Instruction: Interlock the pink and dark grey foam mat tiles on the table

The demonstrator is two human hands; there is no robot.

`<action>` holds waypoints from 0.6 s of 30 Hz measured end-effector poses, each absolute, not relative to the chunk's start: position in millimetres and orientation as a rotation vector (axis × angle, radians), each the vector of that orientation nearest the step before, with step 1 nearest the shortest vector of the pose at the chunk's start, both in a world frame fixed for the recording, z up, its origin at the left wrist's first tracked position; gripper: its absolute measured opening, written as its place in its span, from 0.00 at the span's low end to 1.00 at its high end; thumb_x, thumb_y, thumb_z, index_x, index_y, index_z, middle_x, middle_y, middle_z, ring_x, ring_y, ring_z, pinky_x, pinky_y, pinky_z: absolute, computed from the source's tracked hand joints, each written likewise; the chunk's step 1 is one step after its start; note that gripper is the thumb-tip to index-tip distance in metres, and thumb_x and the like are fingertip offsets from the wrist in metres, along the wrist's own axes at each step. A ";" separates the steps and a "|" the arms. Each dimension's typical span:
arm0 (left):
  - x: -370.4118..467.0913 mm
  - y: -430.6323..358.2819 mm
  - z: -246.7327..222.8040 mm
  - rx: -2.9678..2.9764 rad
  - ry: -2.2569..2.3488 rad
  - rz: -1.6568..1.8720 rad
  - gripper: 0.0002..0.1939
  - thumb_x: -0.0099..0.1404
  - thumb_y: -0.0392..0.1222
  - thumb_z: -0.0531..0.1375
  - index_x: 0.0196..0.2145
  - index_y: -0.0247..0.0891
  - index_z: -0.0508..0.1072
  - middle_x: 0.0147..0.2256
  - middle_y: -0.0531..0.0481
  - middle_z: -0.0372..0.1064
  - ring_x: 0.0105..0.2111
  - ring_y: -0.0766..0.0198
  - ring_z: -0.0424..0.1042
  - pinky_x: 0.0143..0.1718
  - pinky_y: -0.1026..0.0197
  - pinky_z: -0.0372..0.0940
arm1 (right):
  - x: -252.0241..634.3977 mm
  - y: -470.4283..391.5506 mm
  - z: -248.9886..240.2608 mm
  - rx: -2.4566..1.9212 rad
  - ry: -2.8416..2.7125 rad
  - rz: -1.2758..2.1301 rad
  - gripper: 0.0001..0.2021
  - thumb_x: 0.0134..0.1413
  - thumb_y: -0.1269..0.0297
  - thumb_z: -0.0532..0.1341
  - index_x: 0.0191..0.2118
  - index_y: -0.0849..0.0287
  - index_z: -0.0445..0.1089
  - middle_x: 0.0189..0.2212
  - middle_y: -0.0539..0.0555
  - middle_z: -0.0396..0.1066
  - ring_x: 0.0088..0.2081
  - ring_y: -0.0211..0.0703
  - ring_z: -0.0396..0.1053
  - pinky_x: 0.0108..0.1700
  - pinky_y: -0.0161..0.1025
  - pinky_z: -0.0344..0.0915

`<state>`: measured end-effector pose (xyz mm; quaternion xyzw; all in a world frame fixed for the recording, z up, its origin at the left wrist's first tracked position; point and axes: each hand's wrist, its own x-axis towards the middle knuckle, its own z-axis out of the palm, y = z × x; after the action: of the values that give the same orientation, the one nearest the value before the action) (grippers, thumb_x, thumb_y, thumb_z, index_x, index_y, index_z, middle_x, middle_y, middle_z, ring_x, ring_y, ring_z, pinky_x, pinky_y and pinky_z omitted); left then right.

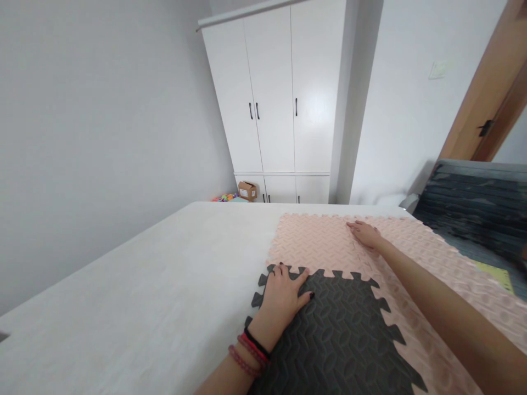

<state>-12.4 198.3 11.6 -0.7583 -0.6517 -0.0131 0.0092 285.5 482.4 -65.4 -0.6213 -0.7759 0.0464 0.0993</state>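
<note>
Pressing: left hand [284,296] laid flat, fingers spread, on grey mat [337,340] by toothed seam; right hand [365,234] flat, ahead, on pink mat [317,241], likely pinning joint.

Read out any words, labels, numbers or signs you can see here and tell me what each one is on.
No text here can be read.
Cardboard box by the wardrobe: a white label, too small and blurred to read.
Yellow-green sheet at the right edge: faint markings, unreadable.
Dark foam mat tile under the left hand and pink foam mat tile under the right hand: embossed pattern only, no lettering.
</note>
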 end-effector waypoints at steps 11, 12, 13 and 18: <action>-52.9 202.0 24.2 -2.525 -1.972 -0.290 0.20 0.64 0.55 0.54 0.50 0.49 0.71 0.46 0.46 0.71 0.45 0.54 0.71 0.46 0.55 0.64 | 339.6 468.7 -61.8 -1.737 -2.212 0.038 0.25 0.60 0.60 0.46 0.62 0.54 0.58 0.64 0.54 0.52 0.62 0.50 0.52 0.60 0.52 0.55; -59.6 204.2 26.3 -2.529 -1.978 -0.335 0.18 0.65 0.54 0.53 0.48 0.48 0.73 0.44 0.48 0.72 0.44 0.56 0.71 0.46 0.57 0.64 | 361.4 466.3 -63.4 -1.738 -2.190 0.012 0.24 0.59 0.59 0.48 0.61 0.54 0.60 0.63 0.54 0.53 0.62 0.50 0.53 0.60 0.51 0.55; -65.8 206.6 28.3 -2.511 -1.996 -0.378 0.16 0.66 0.51 0.52 0.46 0.47 0.73 0.43 0.49 0.73 0.43 0.58 0.72 0.45 0.59 0.63 | 385.2 463.0 -65.3 -1.776 -2.153 -0.013 0.24 0.58 0.60 0.49 0.59 0.56 0.61 0.62 0.55 0.56 0.62 0.49 0.53 0.60 0.48 0.55; -81.7 215.4 28.7 -2.289 -2.117 -0.525 0.17 0.67 0.43 0.48 0.49 0.42 0.70 0.46 0.47 0.71 0.46 0.60 0.70 0.47 0.61 0.62 | 491.3 431.2 -70.7 -2.086 -1.954 -0.014 0.22 0.55 0.65 0.48 0.50 0.68 0.70 0.47 0.66 0.71 0.47 0.53 0.70 0.49 0.43 0.65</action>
<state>-81.7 215.4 28.7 -0.7239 -0.6695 -0.1659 -0.0104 491.3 431.2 -70.7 -0.7224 -0.6769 -0.0047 0.1412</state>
